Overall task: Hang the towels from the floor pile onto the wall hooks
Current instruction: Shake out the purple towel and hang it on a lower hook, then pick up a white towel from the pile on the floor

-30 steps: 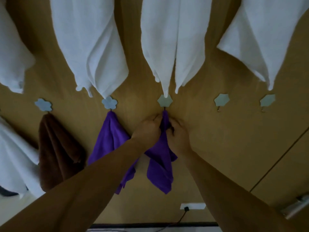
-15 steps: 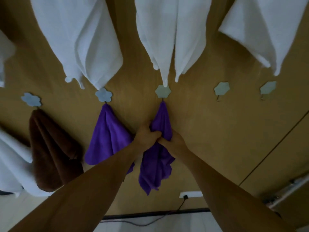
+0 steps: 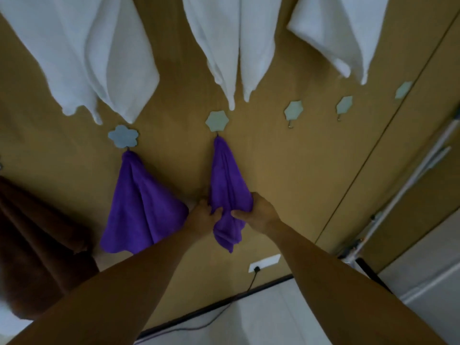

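Note:
A purple towel (image 3: 227, 180) hangs from the middle flower-shaped hook (image 3: 217, 121) on the wooden wall. My left hand (image 3: 202, 216) grips its lower left part and my right hand (image 3: 258, 212) grips its lower right part, both near the towel's bottom. A second purple towel (image 3: 139, 207) hangs from the hook (image 3: 123, 139) to the left. Two bare hooks (image 3: 293, 112) (image 3: 344, 105) sit to the right, with a third (image 3: 403, 90) further right. The floor pile is out of view.
Three white towels (image 3: 82, 53) (image 3: 231, 43) (image 3: 343, 33) hang in the row above. A brown towel (image 3: 37, 245) hangs at lower left. A white wall socket (image 3: 264, 262) with a black cable sits near the floor. A door handle (image 3: 423, 168) lies at the right.
Both hands slid down the purple towel from just below the hook to its lower part. The view tilted and moved closer to the wall.

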`<state>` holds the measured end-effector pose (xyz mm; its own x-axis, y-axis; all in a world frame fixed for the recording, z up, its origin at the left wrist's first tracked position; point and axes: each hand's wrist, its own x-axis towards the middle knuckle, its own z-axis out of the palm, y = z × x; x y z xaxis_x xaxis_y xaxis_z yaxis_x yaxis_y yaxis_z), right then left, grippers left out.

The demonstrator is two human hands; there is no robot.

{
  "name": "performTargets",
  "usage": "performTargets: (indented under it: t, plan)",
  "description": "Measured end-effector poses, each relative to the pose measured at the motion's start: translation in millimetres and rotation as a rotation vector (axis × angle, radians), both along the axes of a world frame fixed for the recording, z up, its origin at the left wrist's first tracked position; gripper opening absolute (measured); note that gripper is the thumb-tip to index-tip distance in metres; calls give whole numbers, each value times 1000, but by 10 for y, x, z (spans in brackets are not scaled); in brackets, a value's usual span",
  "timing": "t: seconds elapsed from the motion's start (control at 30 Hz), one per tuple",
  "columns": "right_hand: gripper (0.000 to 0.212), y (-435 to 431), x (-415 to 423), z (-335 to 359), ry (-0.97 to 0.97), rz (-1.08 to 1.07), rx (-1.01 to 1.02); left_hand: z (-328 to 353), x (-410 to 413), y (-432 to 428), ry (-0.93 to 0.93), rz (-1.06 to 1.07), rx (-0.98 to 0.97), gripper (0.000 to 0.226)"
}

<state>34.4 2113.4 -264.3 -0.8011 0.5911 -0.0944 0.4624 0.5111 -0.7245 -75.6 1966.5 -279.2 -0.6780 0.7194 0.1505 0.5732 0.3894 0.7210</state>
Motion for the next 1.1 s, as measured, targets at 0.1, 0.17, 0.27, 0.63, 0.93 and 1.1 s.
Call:
performTargets:
  t: [0.1, 0.17, 0.27, 0.63, 0.93, 1.1]
  plan:
    - [80, -93, 290, -110, -144, -42, 10, -154, 209, -134, -135, 80, -119, 37]
    - [88, -166, 489, -134, -245, -34, 23, -282, 329, -242, -213, -31, -263, 29]
    - [87, -255, 812, -134, -274, -46, 15, -291, 556, -363, -186, -97, -423, 15]
    - [74, -685, 2768, -96, -308, -343, -29, -155, 1966, -43, -14, -600, -688, 71]
    - [50, -1717, 4294, -21, -373, -866, -8, -57, 3223, -14, 173, -1117, -531, 64]
    - [51, -2663, 4840, -371, -418, -1073, -129, -407, 3827, -335, 293, -1248, -693, 80]
